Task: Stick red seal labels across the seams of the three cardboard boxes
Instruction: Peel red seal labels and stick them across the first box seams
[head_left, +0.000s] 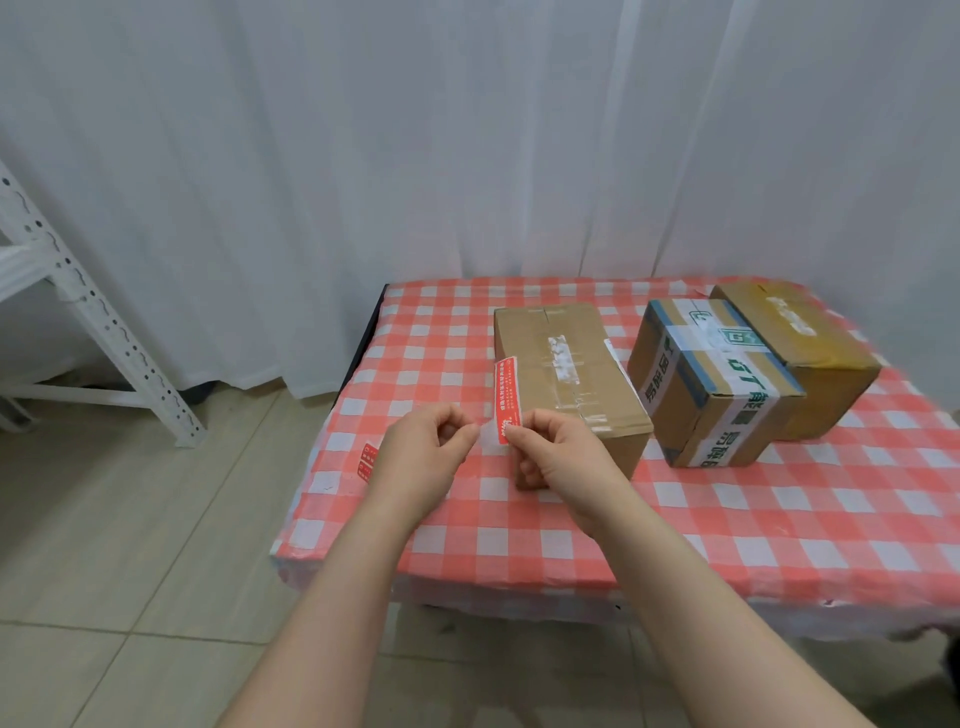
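Observation:
Three cardboard boxes stand on the checked table. The plain box (566, 374) with clear tape over its seam is nearest. A box with white and green printed tape (711, 379) stands to its right, and a yellowish box (800, 353) is behind that. My right hand (558, 457) pinches the lower end of a red seal label (506, 397), which stands upright in front of the plain box. My left hand (423, 457) pinches a whitish backing strip (485, 434) at the label's lower edge. More red labels (368, 460) lie on the table, partly hidden by my left hand.
The table (727, 519) has a red-and-white checked cloth; its left and front edges are close to my arms. A white metal shelf frame (93, 322) stands on the tiled floor at left. White curtains hang behind.

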